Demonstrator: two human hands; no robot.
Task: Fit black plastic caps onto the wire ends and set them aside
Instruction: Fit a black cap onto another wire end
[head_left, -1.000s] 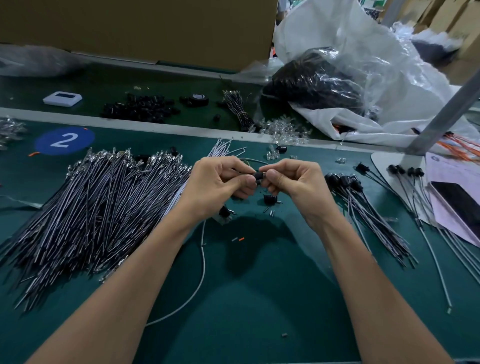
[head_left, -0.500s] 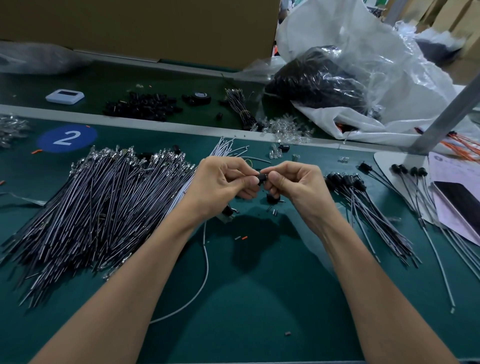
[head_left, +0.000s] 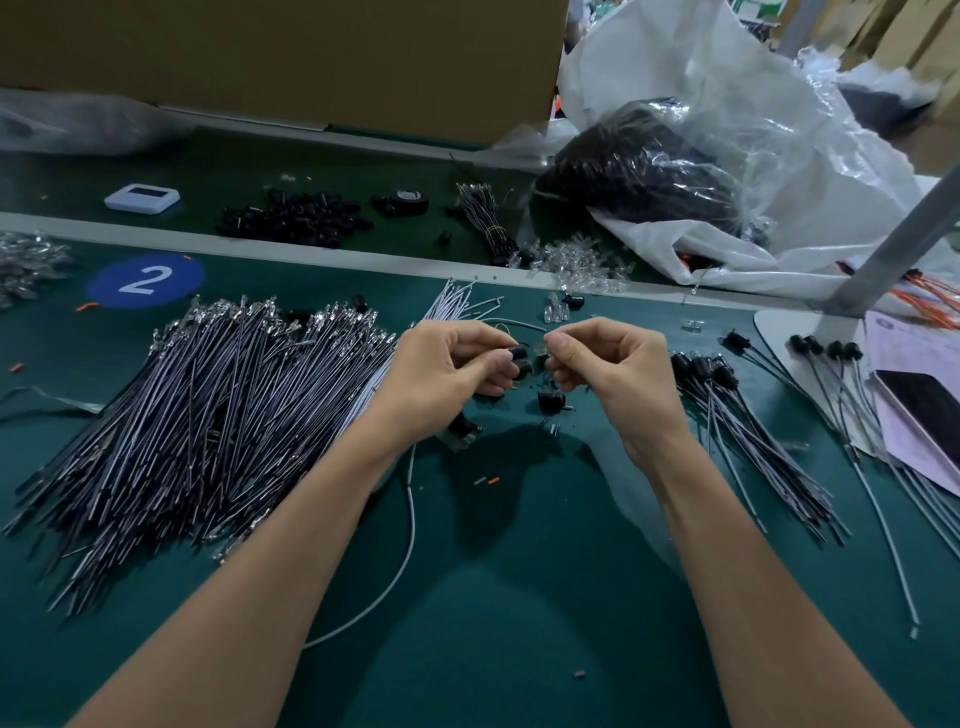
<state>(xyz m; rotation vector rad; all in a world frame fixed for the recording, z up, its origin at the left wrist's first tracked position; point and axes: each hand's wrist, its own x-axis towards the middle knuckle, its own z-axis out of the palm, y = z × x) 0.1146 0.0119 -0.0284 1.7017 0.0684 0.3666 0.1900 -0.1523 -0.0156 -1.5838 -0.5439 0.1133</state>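
My left hand (head_left: 447, 374) pinches a black cap (head_left: 519, 357) at its fingertips over the middle of the green mat. A white wire (head_left: 410, 519) trails from under that hand toward me. My right hand (head_left: 615, 369) faces it a small gap away, thumb and forefinger pinching a small dark piece (head_left: 543, 357) that is mostly hidden. One loose black cap (head_left: 550, 401) lies on the mat just below the fingers. A big heap of uncapped wires (head_left: 208, 415) lies to the left. Capped wires (head_left: 727, 415) lie in a bundle to the right.
More capped wires (head_left: 831, 364) and papers (head_left: 914, 415) lie at the far right by a metal post (head_left: 893, 244). Beyond a grey rail (head_left: 311, 257) are loose black caps (head_left: 296, 218), a tape roll (head_left: 408, 200), clear parts (head_left: 582, 262) and plastic bags (head_left: 727, 156).
My two hands, pressed together on the cap before, have drawn a little apart. The cap stays at my left fingertips.
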